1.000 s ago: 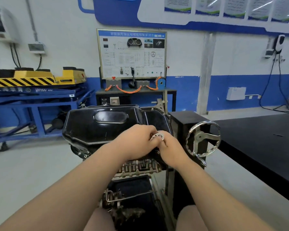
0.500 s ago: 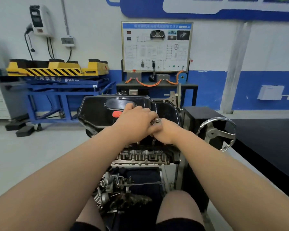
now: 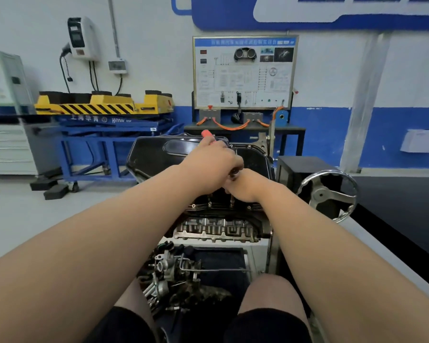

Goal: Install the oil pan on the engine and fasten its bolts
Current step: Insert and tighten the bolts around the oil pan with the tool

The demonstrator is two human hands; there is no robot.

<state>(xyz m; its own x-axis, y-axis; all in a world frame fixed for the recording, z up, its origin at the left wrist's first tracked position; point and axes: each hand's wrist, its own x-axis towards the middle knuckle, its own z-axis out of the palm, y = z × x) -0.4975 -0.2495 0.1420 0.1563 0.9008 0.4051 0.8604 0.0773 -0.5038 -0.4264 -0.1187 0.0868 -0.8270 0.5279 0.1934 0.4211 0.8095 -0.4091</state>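
atop the engine (image 3: 216, 229), the black oil pan (image 3: 154, 154) sits. at the pan's near edge, the left grip (image 3: 213, 157) clenches a red-handled ratchet (image 3: 205, 133). the right grip (image 3: 245, 185) holds its head end.

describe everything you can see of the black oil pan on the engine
The glossy black pressed-metal oil pan sits bottom-up on top of the engine, with a raised oval embossed on its upper face. Bolt heads dot its rim flange; some on the near side stand proud. The left hand grips a red-handled ratchet across it, and the right hand holds the tool's head at the near edge.
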